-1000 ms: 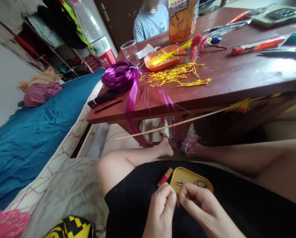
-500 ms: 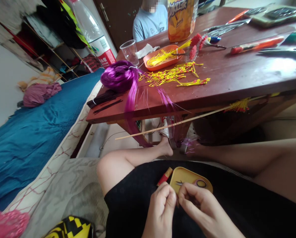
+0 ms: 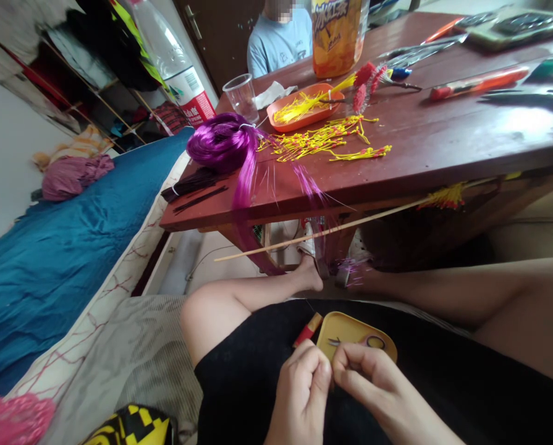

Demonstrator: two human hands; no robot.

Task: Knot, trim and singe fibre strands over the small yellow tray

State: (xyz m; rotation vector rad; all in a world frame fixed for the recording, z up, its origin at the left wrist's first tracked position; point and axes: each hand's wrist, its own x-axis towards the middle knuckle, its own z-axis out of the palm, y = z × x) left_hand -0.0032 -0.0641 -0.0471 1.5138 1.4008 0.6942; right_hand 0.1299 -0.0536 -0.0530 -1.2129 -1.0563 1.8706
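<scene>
My left hand (image 3: 301, 392) and my right hand (image 3: 373, 386) meet over my lap, fingertips pinched together on something too small to make out. Just beyond them a small yellow tray (image 3: 345, 330) rests on my black shorts and holds small scissors (image 3: 369, 342). A red spool (image 3: 308, 329) lies at the tray's left edge. A purple bundle of fibres (image 3: 223, 145) sits on the brown table (image 3: 443, 148), its strands hanging over the edge. Yellow stamens with red tips (image 3: 322, 139) are scattered on the table, and more fill an orange tray (image 3: 304, 106).
A thin bamboo stick (image 3: 322, 232) juts out under the table edge with a yellow tuft (image 3: 445, 198) on it. A clear cup (image 3: 241, 96), bottle (image 3: 174, 59) and orange packet (image 3: 336, 34) stand at the back. Another person in a blue shirt (image 3: 276, 43) sits opposite. A blue bedspread (image 3: 58, 247) lies left.
My fingertips have drawn a little closer together and my hands shifted slightly. Nothing else has moved.
</scene>
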